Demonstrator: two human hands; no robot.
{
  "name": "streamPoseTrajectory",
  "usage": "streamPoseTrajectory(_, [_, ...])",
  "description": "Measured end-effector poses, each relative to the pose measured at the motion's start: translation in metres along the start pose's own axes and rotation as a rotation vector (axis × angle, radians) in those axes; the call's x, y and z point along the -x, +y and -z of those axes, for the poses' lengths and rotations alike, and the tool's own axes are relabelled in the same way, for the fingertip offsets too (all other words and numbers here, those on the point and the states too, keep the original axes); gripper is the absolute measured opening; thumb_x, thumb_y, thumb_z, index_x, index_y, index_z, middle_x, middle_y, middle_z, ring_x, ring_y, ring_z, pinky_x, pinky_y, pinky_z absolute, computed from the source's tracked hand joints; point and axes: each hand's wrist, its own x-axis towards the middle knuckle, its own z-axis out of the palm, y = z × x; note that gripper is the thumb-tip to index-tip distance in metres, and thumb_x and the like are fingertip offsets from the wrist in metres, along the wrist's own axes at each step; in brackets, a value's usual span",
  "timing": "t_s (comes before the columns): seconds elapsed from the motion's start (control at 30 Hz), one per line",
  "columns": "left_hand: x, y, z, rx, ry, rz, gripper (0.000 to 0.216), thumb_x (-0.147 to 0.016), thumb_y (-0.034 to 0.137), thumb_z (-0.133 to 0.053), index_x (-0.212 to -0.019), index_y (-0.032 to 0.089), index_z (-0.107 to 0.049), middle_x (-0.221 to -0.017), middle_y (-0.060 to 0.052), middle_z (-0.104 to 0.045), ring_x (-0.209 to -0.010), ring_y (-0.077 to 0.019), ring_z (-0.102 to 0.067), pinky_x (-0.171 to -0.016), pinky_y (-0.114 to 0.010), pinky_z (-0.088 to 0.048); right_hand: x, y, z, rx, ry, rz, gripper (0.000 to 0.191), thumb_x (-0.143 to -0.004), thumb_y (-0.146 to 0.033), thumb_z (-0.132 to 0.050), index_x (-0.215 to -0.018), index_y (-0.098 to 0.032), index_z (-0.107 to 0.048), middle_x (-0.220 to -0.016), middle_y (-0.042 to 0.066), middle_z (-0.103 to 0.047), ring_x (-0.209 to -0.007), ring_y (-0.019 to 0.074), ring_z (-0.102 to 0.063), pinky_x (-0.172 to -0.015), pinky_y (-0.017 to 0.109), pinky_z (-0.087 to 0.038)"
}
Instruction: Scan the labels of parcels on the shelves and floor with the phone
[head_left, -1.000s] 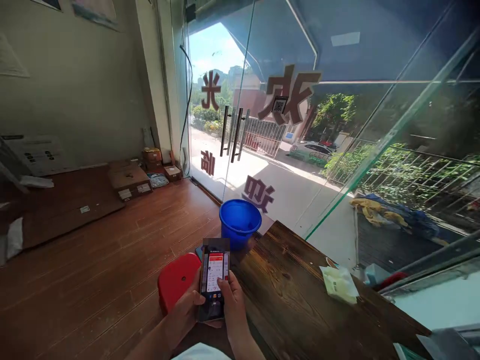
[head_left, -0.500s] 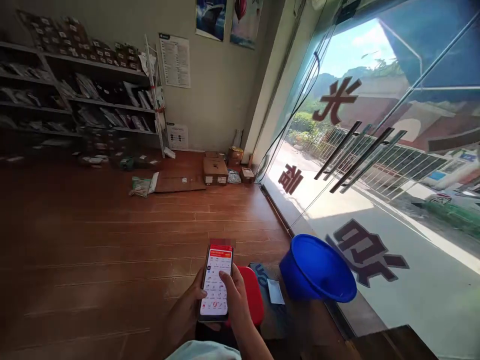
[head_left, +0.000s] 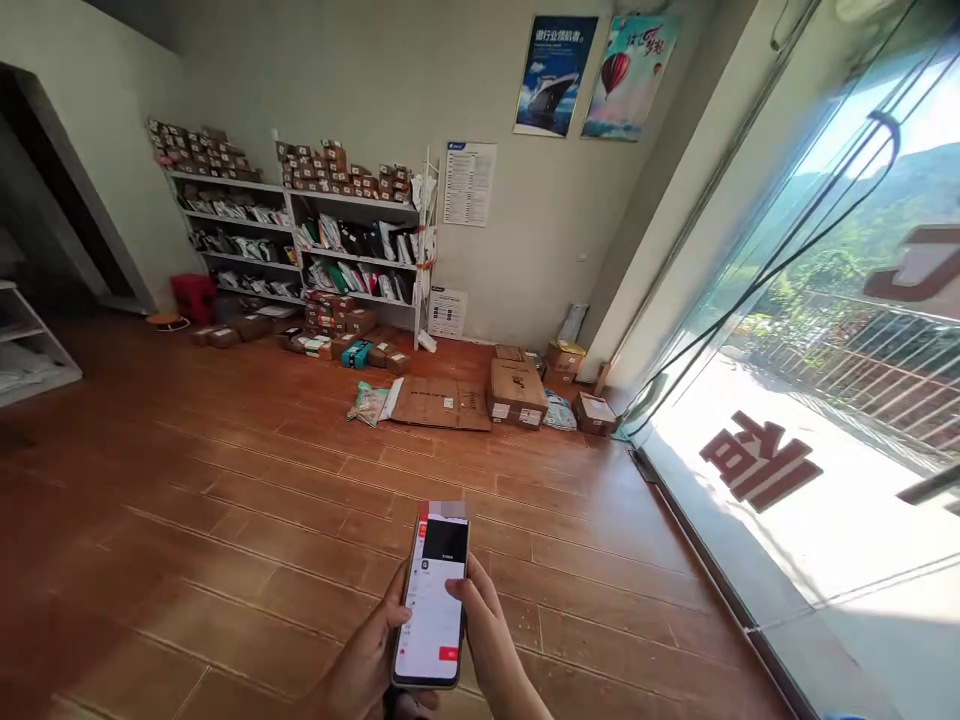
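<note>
A smartphone (head_left: pixel 433 610) with a lit screen is held low in the middle of the head view. My left hand (head_left: pixel 367 660) wraps round its left edge from below, fingers closed on it. My right hand (head_left: pixel 487 640) supports the right edge, with its thumb resting on the screen. The screen is mostly white with a dark band at the top and a small red button near the bottom.
Wooden plank floor (head_left: pixel 225 520) stretches ahead. Shelves (head_left: pixel 300 230) full of parcels stand at the back wall. Cardboard boxes (head_left: pixel 516 392) and a flattened carton (head_left: pixel 441 403) lie near the corner. A glass front (head_left: pixel 825 400) with red characters runs along the right.
The view has swung left, away from the wooden table, blue bucket and red stool, toward the shelves. Both hands stay on the phone; its screen has changed from a red page to a white one.
</note>
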Motion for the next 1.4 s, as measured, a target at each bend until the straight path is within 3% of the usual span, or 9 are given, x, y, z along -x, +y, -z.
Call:
streamPoseTrajectory(0.17, [-0.051, 0.073, 0.04, -0.07, 0.071, -0.054, 0.081, -0.071, 0.044, -0.063, -0.145, 0.031, -0.031, -0.106, -0.009, -0.068, -0.071, -0.0237, -0.064, -0.046, -0.03, -0.051, -0.098, -0.007, -0.053, 0.052, -0.134, -0.05, 0.035, -0.048, -0.018, -0.074, -0.082, -0.019, -0.07, -0.069, 0.001, -0.071, -0.062, 0.0191, -0.059, -0.057, 0.027, -0.045])
streamPoseTrajectory(0.27, [-0.063, 0.119, 0.06, -0.075, 0.138, -0.105, 0.079, -0.075, 0.046, -0.059, -0.146, 0.034, -0.025, -0.115, -0.009, -0.065, -0.076, -0.0244, -0.063, -0.052, -0.036, -0.056, -0.147, -0.006, -0.094, 0.088, -0.145, -0.105, 0.022, -0.058, -0.034, -0.074, -0.071, -0.019, -0.068, -0.062, -0.001, -0.067, -0.057, 0.0161, -0.055, -0.055, 0.025, -0.043])
streamPoseTrajectory(0.33, [-0.066, 0.147, 0.075, -0.045, 0.184, -0.15, 0.078, -0.078, 0.044, -0.056, -0.147, 0.034, -0.02, -0.121, -0.009, -0.061, -0.078, -0.0236, -0.062, -0.055, -0.038, -0.057, -0.177, -0.001, -0.126, 0.113, -0.165, -0.145, 0.025, -0.066, -0.043, -0.067, -0.072, -0.019, -0.067, -0.063, 0.0, -0.067, -0.058, 0.0161, -0.056, -0.057, 0.026, -0.044])
streamPoseTrajectory(0.4, [-0.07, 0.174, 0.094, -0.013, 0.234, -0.193, 0.077, -0.08, 0.041, -0.052, -0.148, 0.033, -0.017, -0.122, -0.009, -0.061, -0.076, -0.0222, -0.061, -0.055, -0.037, -0.056, -0.205, 0.008, -0.16, 0.14, -0.211, -0.168, 0.024, -0.067, -0.04, -0.065, -0.08, -0.019, -0.066, -0.069, 0.0, -0.069, -0.062, 0.0176, -0.058, -0.059, 0.027, -0.045])
streamPoseTrajectory(0.57, [-0.084, 0.251, 0.157, -0.006, 0.336, -0.259, 0.076, -0.082, 0.039, -0.046, -0.149, 0.03, -0.012, -0.115, -0.01, -0.062, -0.077, -0.0236, -0.062, -0.057, -0.039, -0.056, -0.273, 0.042, -0.251, 0.174, -0.325, -0.15, 0.034, -0.061, -0.025, -0.064, -0.094, -0.021, -0.063, -0.078, 0.0, -0.071, -0.069, 0.0204, -0.061, -0.061, 0.029, -0.046])
streamPoseTrajectory(0.83, [-0.11, 0.389, 0.259, -0.063, 0.34, -0.202, 0.092, -0.074, 0.041, -0.052, -0.15, 0.029, -0.002, -0.133, -0.013, -0.054, -0.088, -0.0286, -0.063, -0.052, -0.038, -0.056, -0.371, 0.089, -0.382, 0.139, -0.27, -0.082, 0.032, -0.068, -0.033, -0.067, -0.097, -0.021, -0.062, -0.087, 0.003, -0.072, -0.077, 0.0235, -0.063, -0.062, 0.03, -0.046])
streamPoseTrajectory(1.1, [-0.161, 0.486, 0.324, -0.05, 0.195, -0.185, 0.08, -0.08, 0.039, -0.048, -0.15, 0.033, -0.009, -0.137, -0.01, -0.052, -0.103, -0.0308, -0.061, -0.056, -0.034, -0.056, -0.457, 0.096, -0.452, 0.092, -0.228, -0.136, 0.035, -0.065, -0.036, -0.065, -0.098, -0.021, -0.064, -0.086, 0.002, -0.072, -0.075, 0.0218, -0.062, -0.065, 0.03, -0.046])
streamPoseTrajectory(1.27, [-0.212, 0.546, 0.363, 0.0, 0.23, -0.232, 0.079, -0.079, 0.034, -0.052, -0.149, 0.027, -0.017, -0.128, -0.009, -0.06, -0.091, -0.0236, -0.064, -0.06, -0.03, -0.055, -0.528, 0.104, -0.487, 0.092, -0.244, -0.188, 0.04, -0.065, -0.035, -0.06, -0.102, -0.02, -0.062, -0.089, 0.002, -0.074, -0.075, 0.0209, -0.062, -0.068, 0.031, -0.047])
streamPoseTrajectory(1.4, [-0.255, 0.597, 0.4, -0.015, 0.237, -0.232, 0.082, -0.079, 0.036, -0.053, -0.15, 0.029, -0.012, -0.126, -0.011, -0.061, -0.085, -0.024, -0.065, -0.055, -0.031, -0.055, -0.6, 0.114, -0.521, 0.108, -0.293, -0.18, 0.038, -0.068, -0.04, -0.062, -0.1, -0.02, -0.062, -0.089, 0.003, -0.073, -0.075, 0.0211, -0.061, -0.069, 0.032, -0.047])
